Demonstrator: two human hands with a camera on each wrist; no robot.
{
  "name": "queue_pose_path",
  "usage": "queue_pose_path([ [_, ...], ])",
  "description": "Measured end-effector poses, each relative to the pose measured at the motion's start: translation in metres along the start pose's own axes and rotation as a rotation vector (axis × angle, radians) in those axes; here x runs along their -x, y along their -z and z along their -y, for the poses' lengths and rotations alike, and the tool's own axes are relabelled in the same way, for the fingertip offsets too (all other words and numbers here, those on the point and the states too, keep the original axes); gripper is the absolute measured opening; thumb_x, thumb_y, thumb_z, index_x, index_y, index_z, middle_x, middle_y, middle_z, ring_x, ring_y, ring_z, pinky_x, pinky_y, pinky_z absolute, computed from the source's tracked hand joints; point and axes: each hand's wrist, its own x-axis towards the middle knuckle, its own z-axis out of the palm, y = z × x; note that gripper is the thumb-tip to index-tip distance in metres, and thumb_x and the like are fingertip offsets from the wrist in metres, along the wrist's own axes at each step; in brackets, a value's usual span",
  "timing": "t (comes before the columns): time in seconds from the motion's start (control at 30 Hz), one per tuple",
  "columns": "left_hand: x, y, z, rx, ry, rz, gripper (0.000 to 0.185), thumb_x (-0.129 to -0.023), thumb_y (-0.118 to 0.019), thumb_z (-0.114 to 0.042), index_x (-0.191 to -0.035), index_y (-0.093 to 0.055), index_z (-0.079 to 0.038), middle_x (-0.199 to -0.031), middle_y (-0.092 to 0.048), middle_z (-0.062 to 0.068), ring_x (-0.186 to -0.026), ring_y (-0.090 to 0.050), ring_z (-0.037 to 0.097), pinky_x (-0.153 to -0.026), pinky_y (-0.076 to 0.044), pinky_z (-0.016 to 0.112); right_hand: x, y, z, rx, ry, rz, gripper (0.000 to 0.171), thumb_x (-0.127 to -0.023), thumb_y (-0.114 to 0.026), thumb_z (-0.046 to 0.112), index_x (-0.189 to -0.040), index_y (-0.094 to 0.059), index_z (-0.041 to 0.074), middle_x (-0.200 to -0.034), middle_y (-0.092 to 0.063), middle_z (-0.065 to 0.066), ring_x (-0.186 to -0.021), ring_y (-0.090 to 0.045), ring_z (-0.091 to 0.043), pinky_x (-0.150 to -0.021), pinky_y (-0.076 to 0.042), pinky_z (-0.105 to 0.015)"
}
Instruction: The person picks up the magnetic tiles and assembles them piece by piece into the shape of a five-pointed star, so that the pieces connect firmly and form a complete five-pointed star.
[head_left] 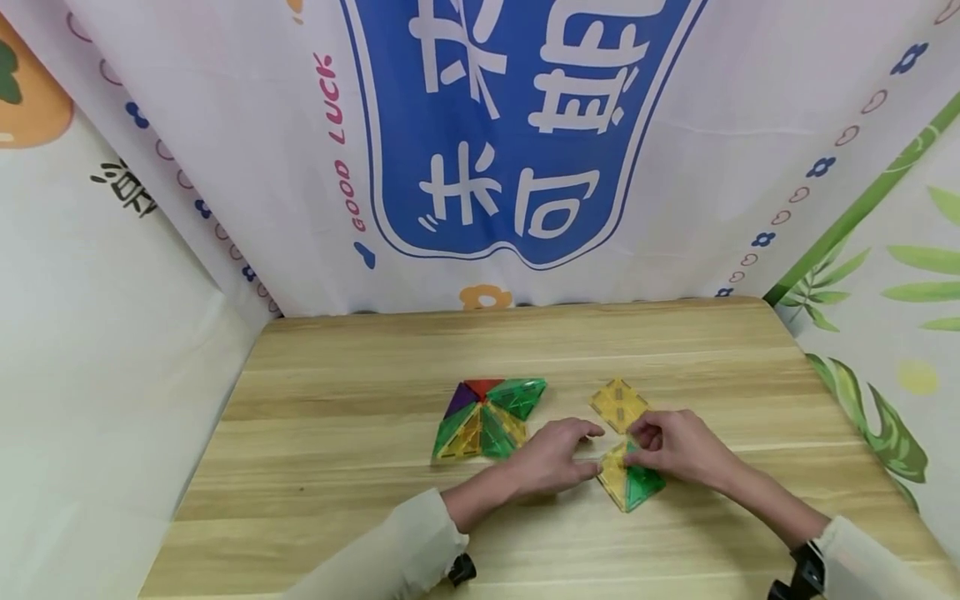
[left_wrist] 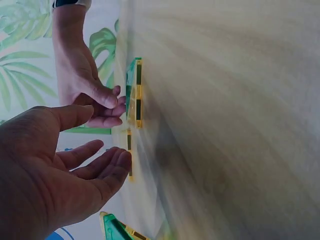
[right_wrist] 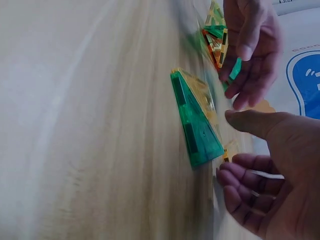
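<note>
On the wooden table, a yellow triangular tile (head_left: pixel 613 477) and a green triangular tile (head_left: pixel 642 486) lie side by side, translucent, in a diamond shape. My left hand (head_left: pixel 557 458) is left of them, its thumb by the yellow tile's left corner and its fingers apart. Over their upper right side is my right hand (head_left: pixel 678 446); in the right wrist view its thumb and loosely bent fingers stand apart with nothing pinched between them. Whether its fingertips touch the green tile (right_wrist: pixel 197 125) cannot be told. Just beyond lies a yellow diamond-shaped tile (head_left: pixel 618 402), its lower edge partly covered by the right fingers.
Left of my left hand is a fan of purple, red, green and yellow triangular tiles (head_left: pixel 480 421), its lower right part close to that hand. A printed white and blue cloth (head_left: pixel 510 275) hangs behind the table (head_left: pixel 337 517). Leaf-patterned cloth (head_left: pixel 892 417) borders the right side.
</note>
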Motion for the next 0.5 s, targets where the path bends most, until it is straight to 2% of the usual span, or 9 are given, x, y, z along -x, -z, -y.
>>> queue_pose_path([
  [0.23,-0.003,-0.005,0.0,0.048,0.03,0.045,0.05,-0.097,-0.079,-0.021,-0.142,-0.064,-0.005,-0.136,-0.07,0.008,-0.124,-0.065,0.015,-0.102,-0.051,0.023,0.017,0.001,0.007,0.0,-0.153,0.025,0.043,-0.076,-0.096,0.039,-0.099,-0.075,0.009,-0.081,-0.068,0.008,-0.073,-0.061,-0.006,-0.064,-0.052,-0.024],
  [0.5,-0.003,-0.008,0.001,0.151,0.069,0.092,0.049,-0.097,-0.079,-0.018,-0.141,-0.064,-0.004,-0.135,-0.071,0.009,-0.119,-0.067,0.013,-0.094,-0.053,0.018,0.025,-0.009,0.015,-0.006,-0.193,0.01,0.06,-0.067,-0.101,0.04,-0.108,-0.076,0.002,-0.083,-0.068,0.007,-0.075,-0.06,-0.007,-0.065,-0.052,-0.025],
])
